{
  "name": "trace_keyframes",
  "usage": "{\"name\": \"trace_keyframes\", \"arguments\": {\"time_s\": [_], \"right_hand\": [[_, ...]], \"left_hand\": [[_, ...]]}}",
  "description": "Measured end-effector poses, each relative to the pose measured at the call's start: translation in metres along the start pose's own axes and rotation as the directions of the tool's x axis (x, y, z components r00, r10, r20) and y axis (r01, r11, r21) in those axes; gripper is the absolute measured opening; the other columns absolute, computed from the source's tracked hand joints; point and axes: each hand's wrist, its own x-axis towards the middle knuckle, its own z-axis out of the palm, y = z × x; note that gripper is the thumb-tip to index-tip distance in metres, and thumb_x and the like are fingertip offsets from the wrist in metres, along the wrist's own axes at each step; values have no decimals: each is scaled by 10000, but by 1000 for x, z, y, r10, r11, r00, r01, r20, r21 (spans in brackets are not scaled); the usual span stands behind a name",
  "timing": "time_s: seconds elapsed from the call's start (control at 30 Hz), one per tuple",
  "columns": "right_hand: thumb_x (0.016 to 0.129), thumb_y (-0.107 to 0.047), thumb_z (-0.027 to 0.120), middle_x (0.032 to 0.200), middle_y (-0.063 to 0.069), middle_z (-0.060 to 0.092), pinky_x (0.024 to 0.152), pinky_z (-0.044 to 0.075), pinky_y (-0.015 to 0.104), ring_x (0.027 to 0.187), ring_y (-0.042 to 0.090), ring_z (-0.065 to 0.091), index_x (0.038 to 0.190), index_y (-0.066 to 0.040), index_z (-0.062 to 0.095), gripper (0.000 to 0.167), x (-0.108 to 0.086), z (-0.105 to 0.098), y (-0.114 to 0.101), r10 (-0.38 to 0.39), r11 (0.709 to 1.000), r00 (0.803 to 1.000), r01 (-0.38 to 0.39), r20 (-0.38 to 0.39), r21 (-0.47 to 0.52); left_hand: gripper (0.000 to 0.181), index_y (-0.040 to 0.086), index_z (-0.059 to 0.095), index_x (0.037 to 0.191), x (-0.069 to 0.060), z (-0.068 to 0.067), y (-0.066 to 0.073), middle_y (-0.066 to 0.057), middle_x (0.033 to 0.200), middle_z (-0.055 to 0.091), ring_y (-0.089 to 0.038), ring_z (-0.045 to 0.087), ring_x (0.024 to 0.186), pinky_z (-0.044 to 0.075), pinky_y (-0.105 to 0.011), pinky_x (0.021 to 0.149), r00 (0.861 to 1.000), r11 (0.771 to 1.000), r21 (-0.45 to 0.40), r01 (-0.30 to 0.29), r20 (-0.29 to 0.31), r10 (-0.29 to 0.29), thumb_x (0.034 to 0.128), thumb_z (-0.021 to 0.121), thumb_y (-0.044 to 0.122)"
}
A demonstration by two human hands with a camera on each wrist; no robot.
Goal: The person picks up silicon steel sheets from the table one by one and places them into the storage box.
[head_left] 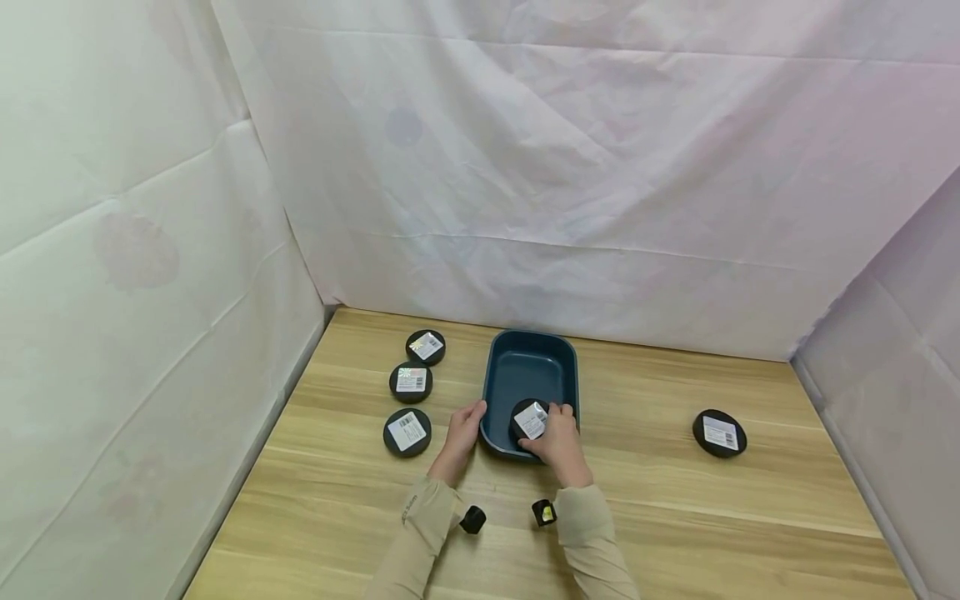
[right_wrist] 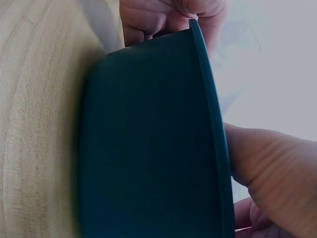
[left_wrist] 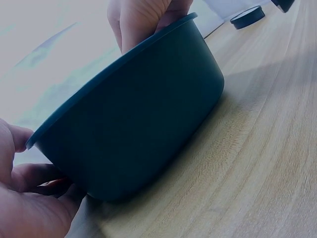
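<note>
A dark blue rectangular basin (head_left: pixel 528 371) with rounded corners rests on the wooden table. My left hand (head_left: pixel 461 433) grips its near left rim; in the left wrist view the thumb lies at the rim and the curled fingers are against the outer wall. Inside the basin, at the near right, is a black round disc (head_left: pixel 530 419) with a white label. My right hand (head_left: pixel 562 443) reaches over the right rim and holds this disc, thumb at the near side and fingers at the far side. In the right wrist view, the basin wall (right_wrist: pixel 148 144) hides the disc and most fingertips.
Three similar labelled discs lie left of the basin: a far one (head_left: pixel 425 347), a middle one (head_left: pixel 411 382) and a near one (head_left: pixel 407 432). Another disc (head_left: pixel 720 433) lies far to the right. White cloth (head_left: pixel 562 167) hangs behind the table (head_left: pixel 645 517) and along both sides.
</note>
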Motion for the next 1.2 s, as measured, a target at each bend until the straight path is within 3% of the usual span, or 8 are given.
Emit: {"name": "trace_keyframes", "arguments": {"time_s": [0.3, 0.47, 0.5, 0.6, 0.7, 0.77, 1.0, 1.2], "right_hand": [[637, -242, 871, 1223, 335, 437, 953, 426, 505, 1115, 452, 464, 1266, 187, 430, 880, 1, 0, 5, -75, 994, 992, 82, -98, 68], [713, -143, 810, 1202, 317, 493, 974, 404, 513, 1132, 440, 477, 1238, 160, 485, 688, 5, -5, 15, -137, 962, 949, 196, -283, 191], [729, -124, 795, 1207, 316, 498, 974, 400, 520, 1137, 441, 476, 1239, 153, 490, 656, 5, -7, 18, -136, 957, 941, 206, -310, 205], [765, -116, 769, 1232, 302, 507, 979, 391, 530, 1157, 433, 472, 1248, 122, 501, 601, 4, -16, 24, -93, 951, 926, 192, -366, 243], [788, -122, 752, 1256, 307, 496, 991, 379, 532, 1178, 434, 455, 1256, 117, 498, 583, 5, -25, 34, -40, 947, 921, 158, -388, 279], [796, -121, 744, 1264, 310, 485, 989, 383, 531, 1179, 435, 449, 1260, 119, 492, 580, 5, -30, 43, 0, 945, 918, 130, -397, 299], [804, -87, 730, 1270, 317, 455, 940, 418, 540, 1125, 451, 459, 1274, 129, 467, 580, 1, -44, 76, 82, 950, 912, 50, -402, 309], [825, -77, 705, 1267, 324, 437, 939, 405, 558, 1122, 470, 446, 1282, 141, 448, 568, -7, -55, 102, 135, 944, 890, 18, -435, 329]], "left_hand": [[429, -185, 481, 1234, 1, 0, -1, -318, 1316, 437, -418, 371, 1272, 295, -482, 1076, 1000, 1000, 10, -9, -5, 9, 989, 458, 167], [477, -147, 507, 1243, 5, 0, -11, -282, 1308, 476, -392, 402, 1265, 315, -470, 1069, 1000, 1000, 12, -26, -14, 26, 977, 491, 248], [493, -105, 547, 1232, 15, -3, -26, -239, 1290, 519, -344, 441, 1252, 353, -426, 1054, 997, 997, -7, -73, 2, 74, 965, 514, 308], [527, -78, 586, 1208, 19, -4, -35, -212, 1257, 560, -324, 476, 1227, 380, -417, 1034, 995, 995, -3, -102, 3, 102, 940, 547, 375], [504, -99, 566, 1217, 17, -4, -28, -233, 1263, 547, -337, 463, 1234, 372, -424, 1039, 998, 998, 6, -70, -5, 70, 957, 522, 331], [472, -158, 507, 1236, 6, 0, -7, -292, 1292, 490, -400, 410, 1255, 329, -478, 1058, 1000, 999, 38, 3, -26, -2, 980, 479, 238], [433, -191, 478, 1233, -21, 1, 25, -324, 1282, 473, -425, 398, 1249, 327, -480, 1057, 999, 999, 32, 6, -34, -5, 984, 460, 163], [430, -180, 500, 1224, -6, 2, 7, -314, 1269, 493, -406, 413, 1247, 325, -480, 1059, 1000, 1000, -2, 7, -28, -7, 982, 474, 175]]}}
